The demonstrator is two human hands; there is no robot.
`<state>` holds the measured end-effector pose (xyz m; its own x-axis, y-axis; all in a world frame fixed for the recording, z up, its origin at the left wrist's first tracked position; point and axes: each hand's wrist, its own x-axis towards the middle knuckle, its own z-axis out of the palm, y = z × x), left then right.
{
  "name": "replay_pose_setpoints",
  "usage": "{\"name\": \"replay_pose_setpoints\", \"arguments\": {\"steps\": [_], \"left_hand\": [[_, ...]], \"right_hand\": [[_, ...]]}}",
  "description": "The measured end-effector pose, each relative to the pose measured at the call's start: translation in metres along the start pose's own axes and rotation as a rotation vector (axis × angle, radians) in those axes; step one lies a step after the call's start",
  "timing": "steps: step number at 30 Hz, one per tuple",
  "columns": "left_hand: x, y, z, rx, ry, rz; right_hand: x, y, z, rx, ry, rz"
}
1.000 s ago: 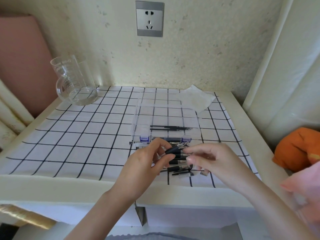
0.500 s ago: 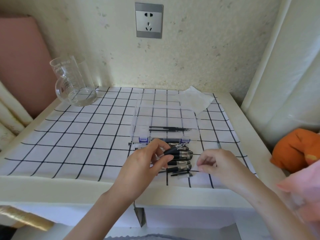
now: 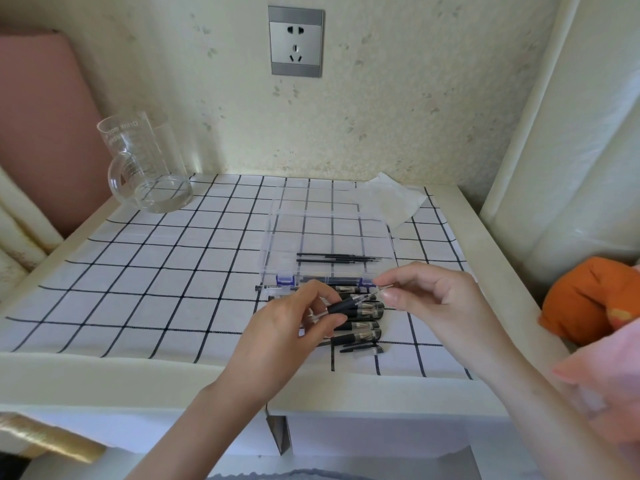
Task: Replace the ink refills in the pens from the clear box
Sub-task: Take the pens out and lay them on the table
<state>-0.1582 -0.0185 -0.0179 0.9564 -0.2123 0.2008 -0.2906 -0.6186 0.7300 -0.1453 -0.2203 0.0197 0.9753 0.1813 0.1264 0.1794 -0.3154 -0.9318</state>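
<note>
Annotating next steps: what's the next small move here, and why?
Probably ease the thin refill pinched by the right hand straight along the black pen barrel gripped by the left hand: its end meets the barrel's front. In or out, I cannot tell.

I read "Drink mor…" in white print near the rim of the glass jug (image 3: pixel 145 164). Smaller print beneath it is illegible.
</note>
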Motion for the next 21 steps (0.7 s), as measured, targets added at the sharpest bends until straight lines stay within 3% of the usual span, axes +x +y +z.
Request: {"name": "replay_pose_setpoints", "arguments": {"steps": [21], "left_hand": [[0.0, 0.003, 0.0, -0.06, 0.0, 0.063]], "right_hand": [[0.0, 0.01, 0.014, 0.015, -0.057, 0.072]]}}
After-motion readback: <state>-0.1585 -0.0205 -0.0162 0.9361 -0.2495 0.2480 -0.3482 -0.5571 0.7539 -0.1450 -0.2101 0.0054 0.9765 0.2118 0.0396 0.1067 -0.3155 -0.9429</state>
